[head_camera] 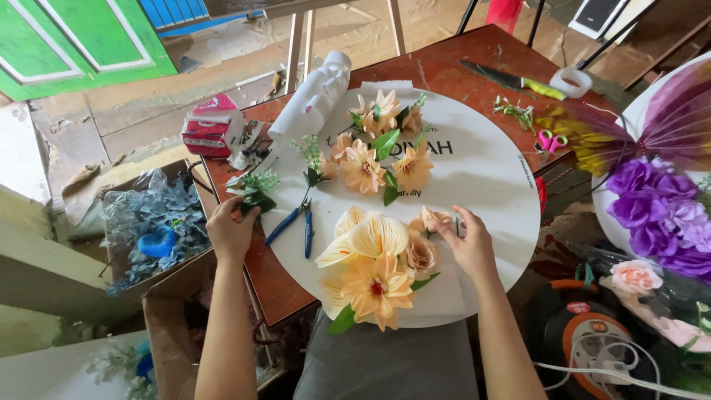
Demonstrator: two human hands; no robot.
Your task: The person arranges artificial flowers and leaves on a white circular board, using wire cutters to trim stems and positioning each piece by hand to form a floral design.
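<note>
Bright, even daylight fills the scene, seemingly from above and behind the camera. The round white board (489,170) reflects it strongly but keeps its detail. Shadows are soft and short. The wide lens bends lines near the edges, plainly at the green door (67,44). The purple fan (678,118) at the right edge looks slightly smeared, perhaps motion blur.

Beyond the round white board (489,178), a green-handled knife (511,78) and a tape roll (570,81) are seen; pink scissors (549,141) lie just off its right edge, purple flowers (655,207) farther right, blue pliers (298,221) on its left part
</note>
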